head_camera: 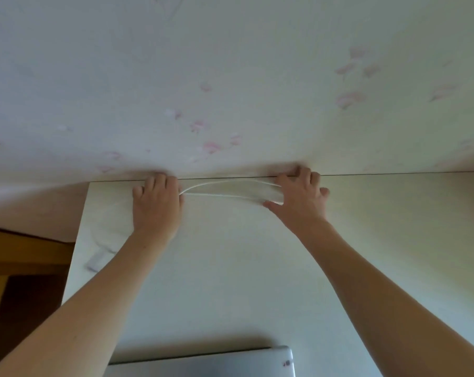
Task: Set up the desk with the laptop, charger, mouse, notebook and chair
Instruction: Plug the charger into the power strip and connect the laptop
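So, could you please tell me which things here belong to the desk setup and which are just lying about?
Part of the job:
- white charger cable, held between the left hand and right hand
- charger plug
- closed laptop
- desk

Just there:
- flowered wall
- wooden floor

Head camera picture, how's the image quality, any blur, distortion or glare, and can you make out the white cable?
Head view: soft and slightly blurred throughout; wide-angle bending curves the white desk's back edge; dim, even light, no harsh glare; the thin white charger cable between the left hand and right hand barely stands out; the closed silver laptop is cropped at the bottom.
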